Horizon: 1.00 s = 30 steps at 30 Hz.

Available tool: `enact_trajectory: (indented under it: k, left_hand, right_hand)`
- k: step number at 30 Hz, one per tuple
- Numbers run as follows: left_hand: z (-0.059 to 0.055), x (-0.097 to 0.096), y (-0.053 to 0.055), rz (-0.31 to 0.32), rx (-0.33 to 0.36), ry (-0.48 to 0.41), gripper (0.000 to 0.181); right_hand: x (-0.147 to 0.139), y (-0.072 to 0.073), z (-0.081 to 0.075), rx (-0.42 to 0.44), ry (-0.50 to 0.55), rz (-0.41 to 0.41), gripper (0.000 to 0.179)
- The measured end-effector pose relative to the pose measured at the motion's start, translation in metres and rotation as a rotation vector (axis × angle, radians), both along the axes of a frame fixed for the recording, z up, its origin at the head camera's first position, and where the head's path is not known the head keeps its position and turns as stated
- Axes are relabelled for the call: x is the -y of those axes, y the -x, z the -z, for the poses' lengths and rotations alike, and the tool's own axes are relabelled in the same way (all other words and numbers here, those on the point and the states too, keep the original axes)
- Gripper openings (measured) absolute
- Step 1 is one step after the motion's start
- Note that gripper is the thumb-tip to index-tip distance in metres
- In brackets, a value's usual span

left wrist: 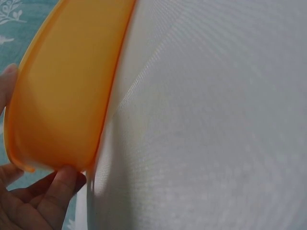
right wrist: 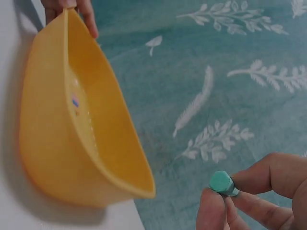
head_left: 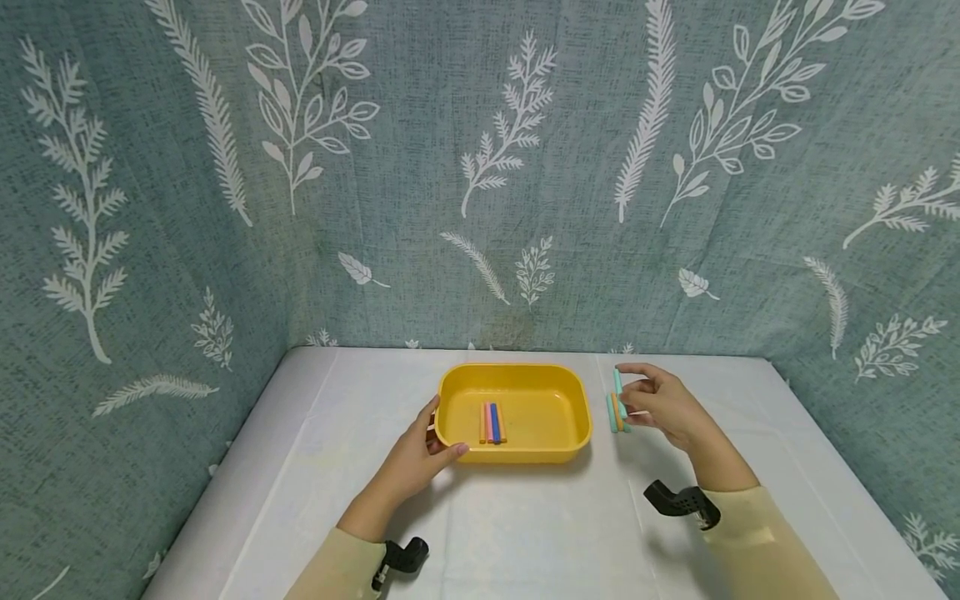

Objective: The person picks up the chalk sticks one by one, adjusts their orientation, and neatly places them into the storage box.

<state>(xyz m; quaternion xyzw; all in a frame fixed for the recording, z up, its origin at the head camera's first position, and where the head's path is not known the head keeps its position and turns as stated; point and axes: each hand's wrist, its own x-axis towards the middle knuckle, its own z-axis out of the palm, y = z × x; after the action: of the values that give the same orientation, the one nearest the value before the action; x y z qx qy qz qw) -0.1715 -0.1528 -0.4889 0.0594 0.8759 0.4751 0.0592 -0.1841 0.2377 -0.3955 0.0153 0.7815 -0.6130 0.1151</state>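
Observation:
A yellow rectangular tub stands on the table, with several short coloured sticks lying side by side on its floor. My left hand grips the tub's left end, thumb at the near rim and fingers round the side. Right of the tub, my right hand pinches a mint-green stick whose end is six-sided. Under and beside that hand, an orange stick and mint-green sticks lie on the table, partly hidden by the fingers.
A white cloth covers the table. Behind it and at both sides hangs a blue-green curtain with white leaf prints. Each wrist carries a black camera mount.

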Motion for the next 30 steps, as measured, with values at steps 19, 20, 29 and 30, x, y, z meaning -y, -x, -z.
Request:
enact_trajectory:
  k: [19,20,29,30]
  left_hand:
    - [-0.002,0.001,-0.001,0.017,-0.008,-0.057,0.099]
    - [-0.002,0.001,-0.001,0.017,-0.007,-0.056,0.099]
    - [-0.004,0.000,-0.003,0.017,0.001,-0.060,0.098]
    - [-0.004,0.000,-0.003,0.017,0.002,-0.058,0.098]
  right_hand:
    - [0.054,0.016,0.002,0.026,0.085,-0.069,0.057]
    - [0.057,0.017,0.003,0.029,0.089,-0.065,0.057]
    - [0.077,0.030,0.016,0.066,0.101,-0.049,0.056]
    - [0.078,0.031,0.019,0.068,0.099,-0.050,0.056]
